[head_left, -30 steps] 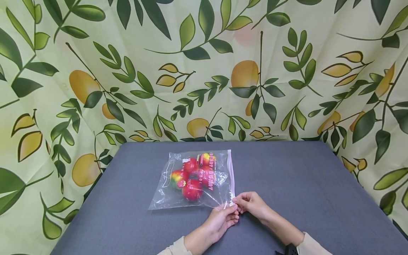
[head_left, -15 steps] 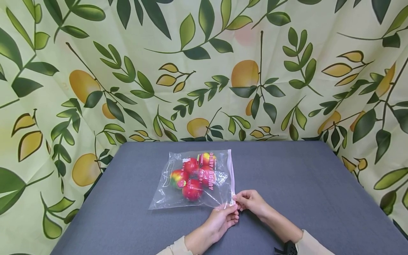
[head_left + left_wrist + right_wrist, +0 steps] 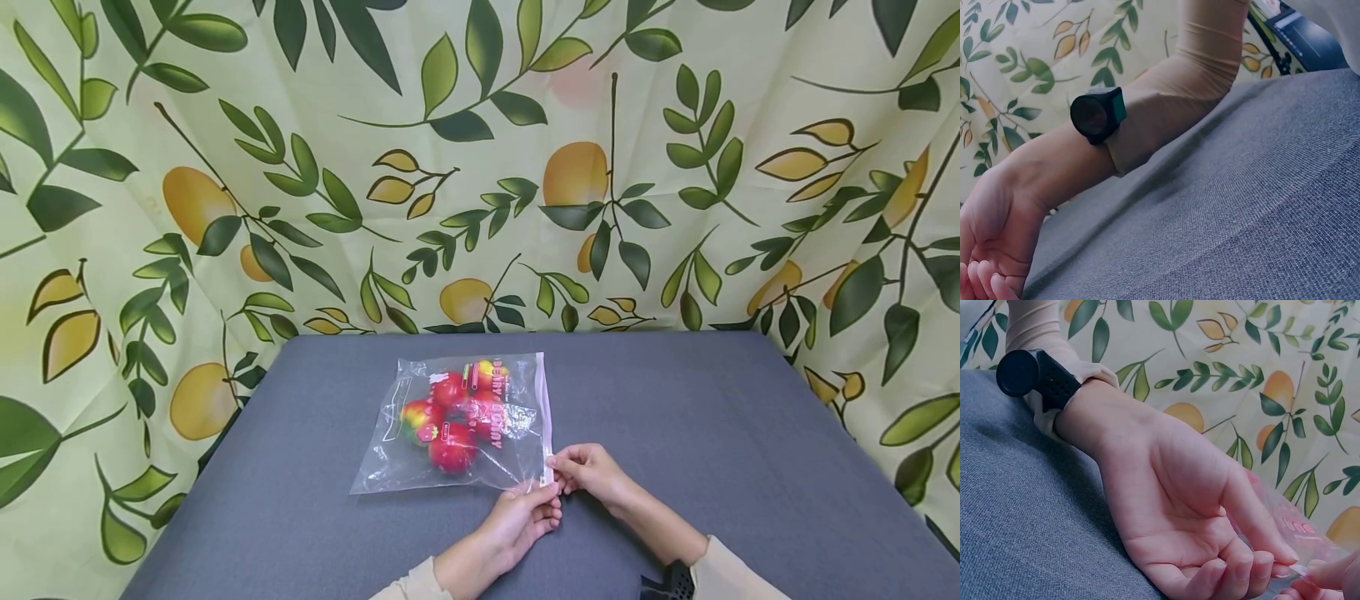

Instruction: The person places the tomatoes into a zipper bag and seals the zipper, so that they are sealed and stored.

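A clear zip bag point(image 3: 480, 479) with pink lettering lies flat, its pale zip strip point(image 3: 545, 400) along the right edge. Inside are several round red fruits point(image 3: 452, 450), two with yellow and green patches. My left hand point(image 3: 517, 527) pinches the bag's near right corner between thumb and fingers. Just above and to the right, my right hand point(image 3: 592, 477) pinches the zip strip. The right wrist view shows the left hand point(image 3: 1172, 506) close up, holding a sliver of the bag's edge. In the left wrist view only part of the right hand point(image 3: 1007, 237) shows, its grip out of frame.
Everything rests on a grey cloth-covered table point(image 3: 337, 542). A leaf-and-fruit patterned curtain point(image 3: 465, 208) hangs behind it and along both sides. A black wrist device point(image 3: 670, 581) sits on the right forearm. Part of a screen point(image 3: 1310, 40) shows in the left wrist view.
My right hand has slid slightly up the zip strip, away from the near corner. My left hand keeps its pinch there, and the bag and fruits stay in place.
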### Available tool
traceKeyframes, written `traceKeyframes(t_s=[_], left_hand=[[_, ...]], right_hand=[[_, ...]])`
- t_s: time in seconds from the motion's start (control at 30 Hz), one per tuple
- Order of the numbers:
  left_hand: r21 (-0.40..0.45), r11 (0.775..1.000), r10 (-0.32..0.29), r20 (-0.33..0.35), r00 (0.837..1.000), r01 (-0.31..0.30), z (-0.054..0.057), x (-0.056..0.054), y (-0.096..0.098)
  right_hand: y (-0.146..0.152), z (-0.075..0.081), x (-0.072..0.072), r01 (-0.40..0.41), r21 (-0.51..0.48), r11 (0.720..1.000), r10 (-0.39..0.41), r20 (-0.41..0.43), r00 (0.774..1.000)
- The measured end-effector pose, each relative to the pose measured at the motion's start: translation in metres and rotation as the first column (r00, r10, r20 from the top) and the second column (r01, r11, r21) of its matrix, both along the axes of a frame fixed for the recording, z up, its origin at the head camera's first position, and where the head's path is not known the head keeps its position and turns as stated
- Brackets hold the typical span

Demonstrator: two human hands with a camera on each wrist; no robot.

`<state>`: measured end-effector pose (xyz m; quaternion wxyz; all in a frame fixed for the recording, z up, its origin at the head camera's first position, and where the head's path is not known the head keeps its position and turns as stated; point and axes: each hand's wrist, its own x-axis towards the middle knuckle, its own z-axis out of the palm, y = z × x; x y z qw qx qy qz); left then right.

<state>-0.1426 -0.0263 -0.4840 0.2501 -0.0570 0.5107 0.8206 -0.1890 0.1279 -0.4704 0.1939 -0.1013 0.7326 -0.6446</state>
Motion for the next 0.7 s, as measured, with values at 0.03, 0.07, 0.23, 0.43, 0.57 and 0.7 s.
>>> traceKeyframes(t_s=[0.03,0.07,0.23,0.43,0.57,0.7], left_hand=[[0.0,1.0,-0.001,-0.002,1.0,0.001,-0.0001,0.0002,0.0],[0.001,1.0,-0.002,-0.006,1.0,0.002,-0.0002,0.0003,0.0001],[0.003,1.0,-0.002,-0.012,1.0,0.002,-0.0001,0.0006,0.0001],[0.001,1.0,-0.002,-0.023,1.0,0.002,0.0006,0.0017,0.0004],[0.003,1.0,-0.005,-0.026,1.0,0.005,0.0008,0.0017,0.0004],[0.005,1.0,-0.011,-0.025,1.0,0.011,0.0003,0.0014,-0.0001]], right_hand=[[-0.0001,-0.0004,-0.0004,0.002,0.0,1.0,-0.002,0.004,1.0],[-0.0002,-0.0004,-0.0007,0.001,-0.001,1.0,-0.001,0.006,1.0],[0.0006,-0.0023,-0.0025,0.004,-0.004,1.0,-0.004,0.017,1.0],[0.0025,-0.0032,-0.0039,0.005,-0.014,1.0,-0.004,0.031,1.0],[0.0026,-0.0034,-0.0046,0.006,-0.019,1.0,-0.005,0.043,0.999],[0.0026,-0.0036,-0.0054,0.009,-0.023,1.0,-0.008,0.052,0.999]])
